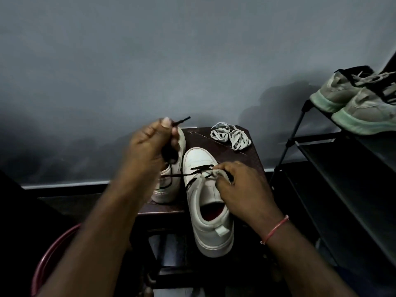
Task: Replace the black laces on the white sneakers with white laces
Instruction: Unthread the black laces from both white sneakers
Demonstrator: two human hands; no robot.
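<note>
Dark wooden tabletop (248, 157): unlacing step. left hand (150, 146) fingers pinch thin black lace (199, 168) end; right hand (242, 189) grips white leather sneaker (203, 211) by its eyelet flap. Next: pull remaining crossings free. Behind: flat white laces (230, 136), coiled.

Dim, soft, dark vignetted corners

On small dark table (248, 158): left sneaker (169, 190) beside right sneaker (205, 213), heel overhanging near edge; coiled white laces (230, 136) at far right corner.
</note>
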